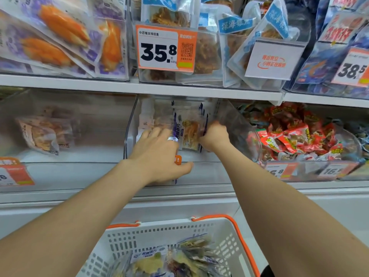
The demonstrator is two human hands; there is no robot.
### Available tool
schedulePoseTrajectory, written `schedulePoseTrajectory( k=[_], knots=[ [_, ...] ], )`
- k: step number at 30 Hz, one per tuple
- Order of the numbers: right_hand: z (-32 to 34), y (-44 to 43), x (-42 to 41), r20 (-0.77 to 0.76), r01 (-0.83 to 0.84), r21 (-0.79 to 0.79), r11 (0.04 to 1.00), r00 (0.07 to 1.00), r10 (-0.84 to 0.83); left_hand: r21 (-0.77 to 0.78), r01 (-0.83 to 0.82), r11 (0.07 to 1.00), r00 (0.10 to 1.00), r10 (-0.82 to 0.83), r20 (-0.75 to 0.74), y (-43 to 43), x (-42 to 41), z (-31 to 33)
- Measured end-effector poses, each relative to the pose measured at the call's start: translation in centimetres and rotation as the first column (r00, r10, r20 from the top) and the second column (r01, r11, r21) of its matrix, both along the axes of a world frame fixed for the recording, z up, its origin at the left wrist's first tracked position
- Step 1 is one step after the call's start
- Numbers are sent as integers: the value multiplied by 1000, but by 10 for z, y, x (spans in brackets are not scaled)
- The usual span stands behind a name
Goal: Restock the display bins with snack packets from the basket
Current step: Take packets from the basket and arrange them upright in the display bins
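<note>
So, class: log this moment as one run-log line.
step: restock middle bin | left hand: open, at bin | right hand: grips packets | basket: holds more

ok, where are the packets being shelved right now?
Head view, centre: the snack packets stand in the middle clear bin on the lower shelf, between the left hand and right hand, left of the red-wrapper bin.

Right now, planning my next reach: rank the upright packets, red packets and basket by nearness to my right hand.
1. Upright packets, in the right hand's grip, middle bin.
2. Red packets, to its right.
3. Basket, far below it.
</note>
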State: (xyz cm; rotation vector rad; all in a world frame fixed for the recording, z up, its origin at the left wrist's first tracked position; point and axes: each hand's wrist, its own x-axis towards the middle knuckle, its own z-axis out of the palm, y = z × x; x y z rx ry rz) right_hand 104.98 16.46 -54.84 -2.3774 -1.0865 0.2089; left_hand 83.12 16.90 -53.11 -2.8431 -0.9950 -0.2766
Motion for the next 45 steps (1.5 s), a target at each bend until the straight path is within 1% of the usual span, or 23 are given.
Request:
schedulePoseTrajectory(
  k=[2,4,6,7,13,16,17,19,20,22,24,25,26,28,30,32,33,36,39,41,42,44,45],
  knots=[
    [2,3,-4,38,13,23,1000,999,-14,1,-4,1000,1000,4,-3,-1,-1,-1],
    [3,3,-8,112,54,36,998,992,-58,9,-4,1000,1000,4,-3,-3,-2,0],
    [2,2,-13,206,57,5,998,977,-57,23,5,1000,1000,-5,15,-5,-4,0],
    [2,1,-15,226,46,-14,999,973,-41,29,10,1000,999,-11,31,-7,-5,0],
    [3,-4,-19,144,-114,-179,977,979,140,47,20,999,992,-26,125,-17,-13,4],
    [5,-14,-23,60,-194,-229,954,975,213,104,72,992,971,-93,219,-25,-15,3],
    [7,-19,-25,43,-208,-206,956,974,221,134,108,985,956,-140,260,-28,-16,4],
    [15,-32,-33,63,-199,-100,975,976,206,180,199,963,918,-248,309,-33,-18,6],
    [19,-39,-38,115,-184,-26,983,976,186,196,253,947,899,-305,314,-37,-19,8],
    [27,-54,-52,277,-198,115,973,947,160,202,347,916,868,-395,300,-45,-23,9],
    [36,-72,-70,414,-263,204,943,896,160,108,355,929,904,-370,215,-54,-27,5],
    [40,-82,-79,450,-292,215,932,877,171,42,323,946,936,-325,136,-57,-29,2],
    [43,-92,-87,471,-309,204,929,863,183,-16,292,956,956,-291,45,-60,-31,-4],
    [43,-112,-102,495,-336,151,929,840,224,-106,265,958,952,-277,-128,-64,-35,-17],
    [34,-127,-114,489,-362,54,931,822,291,-186,237,953,917,-283,-281,-67,-38,-35],
    [21,-140,-123,473,-387,-129,913,785,400,-266,197,944,862,-296,-411,-68,-39,-60],
    [13,-145,-129,455,-399,-235,886,761,463,-305,171,937,836,-301,-458,-70,-38,-74],
    [-12,-160,-142,357,-428,-480,766,702,616,-412,70,908,749,-321,-579,-80,-36,-110],
    [-35,-171,-149,229,-446,-690,570,613,756,-444,34,895,624,-366,-691,-100,-38,-137],
    [-47,-178,-151,103,-457,-775,437,590,801,-458,47,888,550,-405,-730,-113,-43,-152],
    [-52,-180,-152,53,-458,-800,387,589,806,-471,54,880,509,-430,-746,-118,-45,-159],
    [-61,-182,-154,0,-459,-829,320,571,821,-513,54,857,428,-484,-763,-125,-50,-173],
    [-65,-181,-157,-10,-462,-835,301,558,829,-535,44,843,403,-505,-763,-127,-52,-179]
  ],
)
